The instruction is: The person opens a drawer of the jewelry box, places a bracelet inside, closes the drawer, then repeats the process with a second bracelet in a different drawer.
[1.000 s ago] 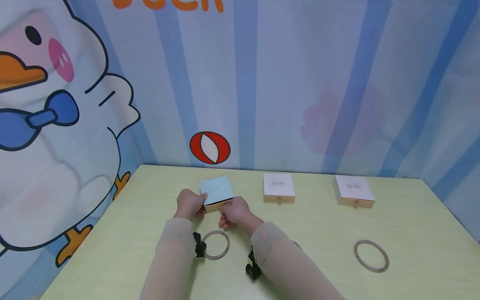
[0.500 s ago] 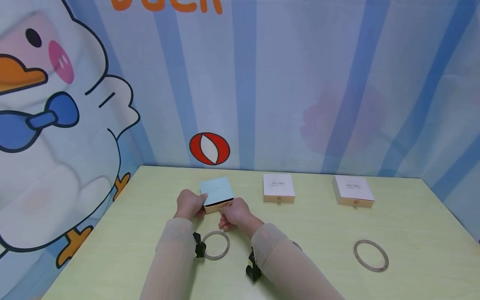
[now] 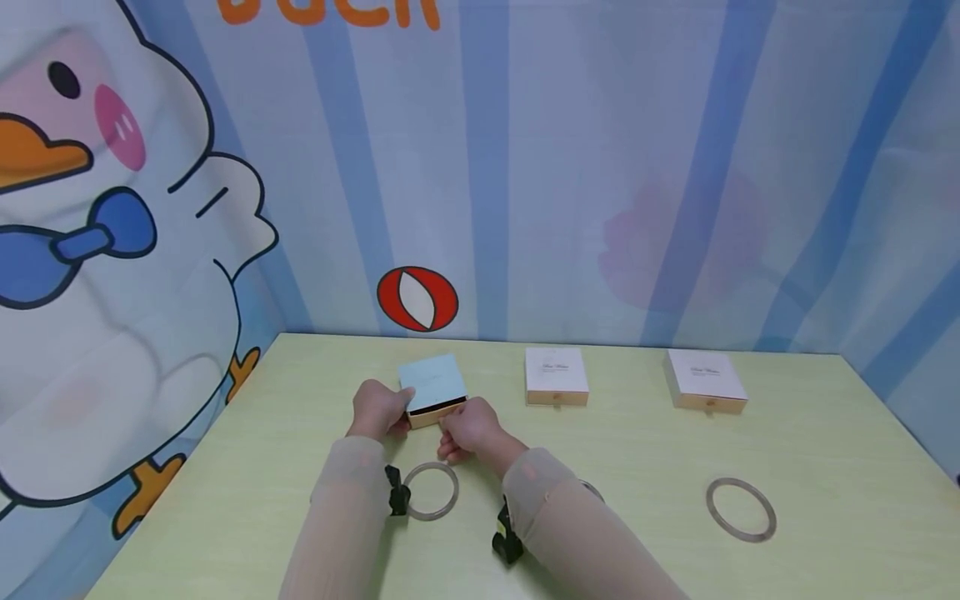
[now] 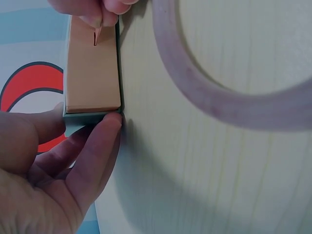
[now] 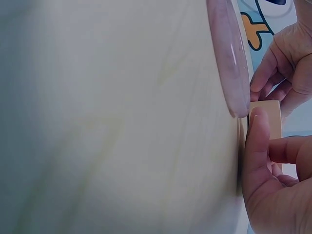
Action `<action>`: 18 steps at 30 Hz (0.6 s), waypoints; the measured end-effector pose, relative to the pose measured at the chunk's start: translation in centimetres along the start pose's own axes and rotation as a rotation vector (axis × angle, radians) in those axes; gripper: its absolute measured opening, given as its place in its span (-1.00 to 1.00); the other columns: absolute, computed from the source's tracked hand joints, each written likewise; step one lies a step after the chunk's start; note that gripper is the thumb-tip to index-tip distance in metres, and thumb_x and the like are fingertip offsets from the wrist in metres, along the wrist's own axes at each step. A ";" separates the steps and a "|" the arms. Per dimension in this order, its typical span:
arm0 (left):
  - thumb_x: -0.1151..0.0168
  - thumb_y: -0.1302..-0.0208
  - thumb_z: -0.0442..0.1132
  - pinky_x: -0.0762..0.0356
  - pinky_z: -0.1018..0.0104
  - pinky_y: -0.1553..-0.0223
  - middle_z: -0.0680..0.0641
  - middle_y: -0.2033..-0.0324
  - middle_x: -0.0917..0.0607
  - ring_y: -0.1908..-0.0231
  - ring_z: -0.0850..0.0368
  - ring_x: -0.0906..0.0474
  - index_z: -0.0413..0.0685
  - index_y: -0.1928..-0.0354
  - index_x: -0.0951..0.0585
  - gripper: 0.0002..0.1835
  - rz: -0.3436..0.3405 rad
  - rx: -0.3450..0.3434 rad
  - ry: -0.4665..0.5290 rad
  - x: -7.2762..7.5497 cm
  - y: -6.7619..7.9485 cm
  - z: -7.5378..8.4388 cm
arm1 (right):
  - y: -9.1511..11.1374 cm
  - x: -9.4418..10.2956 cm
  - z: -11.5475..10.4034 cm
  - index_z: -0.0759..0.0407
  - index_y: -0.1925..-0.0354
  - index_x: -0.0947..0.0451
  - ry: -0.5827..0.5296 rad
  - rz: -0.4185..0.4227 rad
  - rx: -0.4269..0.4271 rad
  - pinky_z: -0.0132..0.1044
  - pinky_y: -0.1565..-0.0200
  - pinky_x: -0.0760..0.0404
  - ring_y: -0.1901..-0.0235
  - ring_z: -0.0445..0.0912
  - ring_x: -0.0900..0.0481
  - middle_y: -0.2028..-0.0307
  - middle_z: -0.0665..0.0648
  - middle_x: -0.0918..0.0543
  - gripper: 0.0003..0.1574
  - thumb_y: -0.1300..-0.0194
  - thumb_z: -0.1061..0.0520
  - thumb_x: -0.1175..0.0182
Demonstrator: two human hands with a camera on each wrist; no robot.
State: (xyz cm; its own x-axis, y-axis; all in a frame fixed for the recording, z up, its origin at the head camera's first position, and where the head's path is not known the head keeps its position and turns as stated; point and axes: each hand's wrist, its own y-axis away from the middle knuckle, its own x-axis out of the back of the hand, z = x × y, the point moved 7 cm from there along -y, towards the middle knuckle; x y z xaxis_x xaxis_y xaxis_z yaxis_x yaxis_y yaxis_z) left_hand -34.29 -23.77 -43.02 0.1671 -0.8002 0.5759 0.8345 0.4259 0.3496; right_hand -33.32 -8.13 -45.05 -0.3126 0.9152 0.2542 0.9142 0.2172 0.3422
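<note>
A light blue drawer-style gift box (image 3: 433,379) lies slightly turned at the back left of the table. My left hand (image 3: 377,408) grips its left side, thumb on one face and fingers on the other. My right hand (image 3: 470,425) is at the front, pinching a small ribbon tab (image 4: 98,36) on the tan drawer front (image 4: 92,73). Between the blue sleeve and the drawer front a dark gap shows along the top. Just in front of the box lies a pale, pinkish-grey bangle (image 3: 430,517), seen close up in both wrist views.
Two white boxes with tan fronts, a middle one (image 3: 557,371) and a right one (image 3: 707,375), stand along the table's back. Another bangle (image 3: 750,538) lies at the right. My right sleeve (image 3: 577,517) mostly covers a third ring. Behind the table hangs a printed cloth (image 3: 555,167).
The drawer has come out a little towards me, and the dark gap above its front is wider. Both hands keep their hold in nearly the same place.
</note>
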 end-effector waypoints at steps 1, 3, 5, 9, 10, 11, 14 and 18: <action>-0.19 -0.30 -0.11 -0.59 0.32 0.59 -0.13 0.71 -0.58 0.74 0.11 -0.58 -0.41 0.20 -0.53 -0.62 0.000 -0.001 -0.002 0.0 0.1 0.1 | 0.0 0.0 0.0 0.40 0.33 -0.50 0.001 -0.001 0.002 -0.38 0.65 -0.57 0.76 -0.20 -0.53 0.69 0.11 -0.52 -0.78 -0.36 0.23 -0.04; -0.19 -0.30 -0.12 -0.59 0.31 0.58 -0.14 0.69 -0.58 0.73 0.10 -0.59 -0.42 0.19 -0.53 -0.62 -0.001 -0.004 -0.001 0.0 0.1 0.1 | 0.0 0.0 0.1 0.41 0.33 -0.50 0.002 -0.003 0.006 -0.38 0.65 -0.57 0.76 -0.20 -0.52 0.69 0.10 -0.52 -0.78 -0.36 0.23 -0.04; -0.19 -0.30 -0.12 -0.60 0.31 0.57 -0.14 0.68 -0.59 0.72 0.10 -0.59 -0.42 0.18 -0.53 -0.61 -0.002 -0.006 0.004 0.0 0.1 0.0 | -0.1 0.0 0.1 0.39 0.36 -0.50 0.007 -0.004 0.008 -0.39 0.66 -0.56 0.76 -0.20 -0.51 0.70 0.10 -0.51 -0.77 -0.36 0.23 -0.05; -0.19 -0.30 -0.11 -0.60 0.31 0.57 -0.13 0.67 -0.58 0.72 0.11 -0.59 -0.43 0.15 -0.52 -0.60 -0.013 -0.025 0.008 0.1 0.0 0.0 | 0.0 0.2 0.1 0.30 0.54 -0.47 0.037 0.008 0.030 -0.42 0.71 -0.49 0.80 -0.21 -0.44 0.76 0.07 -0.47 -0.71 -0.33 0.23 -0.07; -0.19 -0.30 -0.11 -0.60 0.31 0.57 -0.12 0.68 -0.58 0.72 0.12 -0.58 -0.43 0.14 -0.52 -0.59 -0.014 -0.027 0.008 0.1 0.0 0.0 | 0.0 0.2 0.0 0.28 0.59 -0.45 0.051 0.011 0.040 -0.43 0.73 -0.46 0.81 -0.22 -0.41 0.77 0.05 -0.46 -0.68 -0.32 0.23 -0.07; -0.19 -0.30 -0.11 -0.60 0.30 0.57 -0.12 0.68 -0.57 0.72 0.12 -0.58 -0.44 0.14 -0.52 -0.59 -0.017 -0.033 0.005 0.1 0.0 0.0 | 0.0 0.3 0.0 0.25 0.63 -0.45 0.067 0.019 0.054 -0.45 0.75 -0.42 0.82 -0.23 -0.37 0.79 0.03 -0.44 -0.65 -0.30 0.23 -0.08; -0.19 -0.30 -0.10 -0.60 0.30 0.57 -0.10 0.68 -0.56 0.72 0.12 -0.58 -0.43 0.12 -0.51 -0.58 -0.019 -0.035 0.002 0.1 0.1 0.1 | 0.1 0.6 -0.3 0.19 0.75 -0.41 0.139 0.045 0.101 -0.46 0.79 -0.25 0.88 -0.23 -0.24 0.88 -0.03 -0.33 -0.56 -0.27 0.21 -0.11; -0.19 -0.30 -0.10 -0.60 0.31 0.56 -0.10 0.67 -0.56 0.71 0.12 -0.59 -0.43 0.10 -0.50 -0.57 -0.021 -0.033 0.003 0.0 0.0 0.0 | 0.2 0.9 -0.6 0.10 0.84 -0.31 0.207 0.076 0.139 -0.43 0.79 -0.12 0.88 -0.22 -0.13 0.91 -0.07 -0.19 -0.46 -0.25 0.19 -0.14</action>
State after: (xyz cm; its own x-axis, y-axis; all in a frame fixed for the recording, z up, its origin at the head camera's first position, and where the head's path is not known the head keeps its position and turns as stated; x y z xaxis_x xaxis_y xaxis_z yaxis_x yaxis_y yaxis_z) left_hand -34.29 -23.73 -43.03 0.1510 -0.8102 0.5664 0.8546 0.3950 0.3371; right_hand -33.55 -7.49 -44.24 -0.2750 0.8450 0.4587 0.9592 0.2083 0.1913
